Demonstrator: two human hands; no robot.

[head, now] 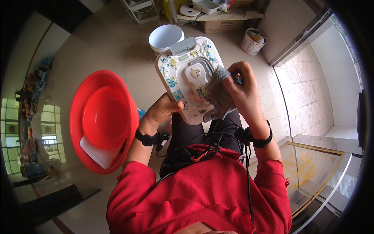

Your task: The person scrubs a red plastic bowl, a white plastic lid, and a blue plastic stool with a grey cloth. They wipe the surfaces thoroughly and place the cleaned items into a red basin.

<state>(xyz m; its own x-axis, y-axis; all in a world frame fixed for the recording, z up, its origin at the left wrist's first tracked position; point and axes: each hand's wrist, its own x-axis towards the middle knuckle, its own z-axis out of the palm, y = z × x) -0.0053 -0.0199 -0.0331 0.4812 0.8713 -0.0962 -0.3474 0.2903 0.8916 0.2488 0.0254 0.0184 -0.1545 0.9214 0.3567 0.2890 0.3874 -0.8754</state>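
My left hand (168,106) grips the near left edge of a white plastic box lid (187,109), its thumb lying on top. The lid is tilted up in front of my knees. Its face carries several cartoon stickers, a recessed handle and a grey latch (184,46) at the far end. In my right hand (242,82) a grey-blue cloth (220,92) is pinched between thumb and fingers. The cloth hangs over the lid's right side and hides part of it. Whether a box body sits beneath the lid cannot be seen.
At my left stands a large red basin (76,122) holding a smaller red basin (106,117) and a white plastic piece (98,153). A white bucket (166,38) is beyond the lid. Black cables (220,134) lie across my lap. A glass-topped cabinet (309,166) stands at right.
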